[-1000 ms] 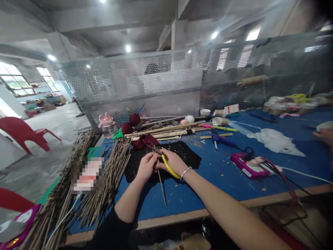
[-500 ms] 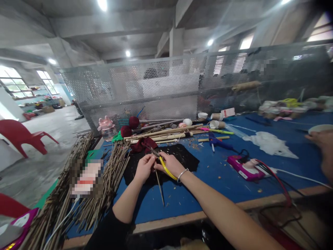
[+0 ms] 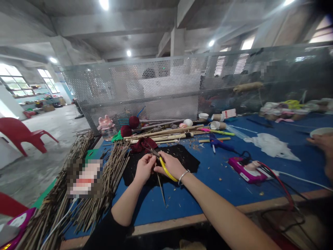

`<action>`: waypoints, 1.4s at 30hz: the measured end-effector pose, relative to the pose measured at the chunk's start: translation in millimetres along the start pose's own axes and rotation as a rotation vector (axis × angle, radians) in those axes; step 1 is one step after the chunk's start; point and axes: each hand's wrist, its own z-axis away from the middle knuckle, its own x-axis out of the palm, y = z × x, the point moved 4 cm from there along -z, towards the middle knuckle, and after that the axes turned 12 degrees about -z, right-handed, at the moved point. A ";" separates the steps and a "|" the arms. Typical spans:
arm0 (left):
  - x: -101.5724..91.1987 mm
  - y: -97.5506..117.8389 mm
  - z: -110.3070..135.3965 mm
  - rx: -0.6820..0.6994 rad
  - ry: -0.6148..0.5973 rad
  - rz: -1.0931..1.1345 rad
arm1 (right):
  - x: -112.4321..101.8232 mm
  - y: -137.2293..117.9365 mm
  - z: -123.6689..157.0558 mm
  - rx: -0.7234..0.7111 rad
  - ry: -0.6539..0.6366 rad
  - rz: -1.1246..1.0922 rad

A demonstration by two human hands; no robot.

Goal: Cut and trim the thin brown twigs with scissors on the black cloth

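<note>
My left hand is closed in a pinch round a thin brown stick that points down toward me. My right hand, with a silver bracelet on the wrist, grips yellow-handled cutters whose dark jaws sit at the top of the stick. Both hands work over a black cloth on the blue table. A dark red fabric piece lies just beyond my hands.
Heaps of thin brown sticks lie at the left. Long bamboo rods, a blue glue gun, a pink device with cables and a white bag lie to the right. Another person's hand is at the far right. A perforated metal screen backs the table.
The head view shifted slightly; my hands stay together on the stick and cutters. The other person's hand at the right edge moved.
</note>
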 end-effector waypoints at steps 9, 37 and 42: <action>2.7 2.9 0.7 0.049 -0.012 0.109 | 4.6 -0.6 0.8 -0.095 0.059 -0.083; 4.9 -3.0 -0.2 -0.052 0.020 0.005 | 0.8 9.6 0.8 0.061 -0.027 -0.116; 2.7 -2.1 0.2 -0.036 0.021 0.052 | 0.5 8.7 2.0 0.088 -0.050 -0.049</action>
